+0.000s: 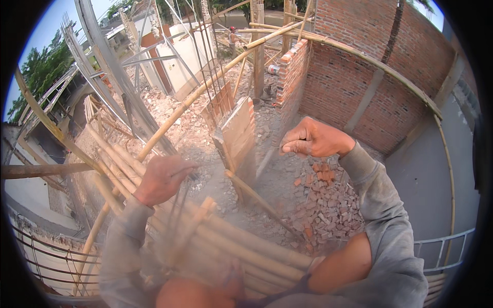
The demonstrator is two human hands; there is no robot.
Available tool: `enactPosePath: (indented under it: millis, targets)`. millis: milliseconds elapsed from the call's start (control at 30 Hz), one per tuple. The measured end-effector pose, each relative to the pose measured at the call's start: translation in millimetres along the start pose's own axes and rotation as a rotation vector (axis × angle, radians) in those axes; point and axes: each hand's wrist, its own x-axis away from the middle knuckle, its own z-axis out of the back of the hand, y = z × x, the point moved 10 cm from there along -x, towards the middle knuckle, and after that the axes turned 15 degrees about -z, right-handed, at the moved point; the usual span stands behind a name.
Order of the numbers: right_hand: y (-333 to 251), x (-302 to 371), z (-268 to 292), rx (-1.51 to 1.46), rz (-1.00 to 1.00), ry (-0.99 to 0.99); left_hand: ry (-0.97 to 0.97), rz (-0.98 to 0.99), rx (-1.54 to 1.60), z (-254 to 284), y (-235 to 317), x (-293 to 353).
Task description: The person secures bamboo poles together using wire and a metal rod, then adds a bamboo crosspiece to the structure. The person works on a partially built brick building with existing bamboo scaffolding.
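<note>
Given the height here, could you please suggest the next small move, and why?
Perhaps ease the bare left hand onto the long tan bamboo pole nearby for support: it and the bare right hand are raised, apparently gripping no pole, with broken red bricks far below.

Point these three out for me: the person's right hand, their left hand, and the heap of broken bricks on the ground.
Right hand [319, 137]: head view, on the back of the hand.
Left hand [160, 178]: head view, on the back of the hand.
Heap of broken bricks [330, 213]: head view, near its middle.
</note>
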Motion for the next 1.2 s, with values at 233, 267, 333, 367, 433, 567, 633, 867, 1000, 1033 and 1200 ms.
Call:
enactPosePath:
  millis: [233, 267, 333, 367, 433, 567, 633, 867, 1000, 1033, 1200]
  targets:
    - [-16, 8, -14, 0.348, 0.109, 0.406, 0.352, -0.212, 0.087, -65, 45, -73]
    - [-22, 7, -22, 0.326, 0.099, 0.399, 0.405, -0.156, 0.249, -78, 52, -80]
    - [-25, 11, -25, 0.274, 0.01, 0.347, 0.497, -0.054, 0.55, -97, 52, -84]
    - [-34, 16, -22, 0.214, 0.05, 0.336, 0.557, -0.01, 0.6, -97, 42, -80]
    - [-39, 26, -6, 0.324, -0.004, 0.285, 0.669, 0.05, 0.659, -90, 13, -68]
    - [-25, 41, 21, 0.365, -0.233, 0.232, 0.721, 0.111, 0.663, -90, -34, -50]
    - [-42, 36, 0, 0.493, -0.075, 0.257, 0.527, 0.15, 0.595, -115, -20, -54]
    - [-42, 30, -20, 0.485, -0.014, 0.286, 0.447, 0.066, 0.652, -123, 56, -72]
    - [-31, 43, 15, 0.267, -0.067, 0.304, 0.406, 0.131, 0.701, -126, 53, -63]
    - [-29, 42, 15, 0.211, -0.076, 0.307, 0.364, 0.168, 0.716, -134, 53, -62]
    - [-30, 28, -13, 0.135, 0.008, 0.334, 0.409, 0.148, 0.856, -145, 72, -66]
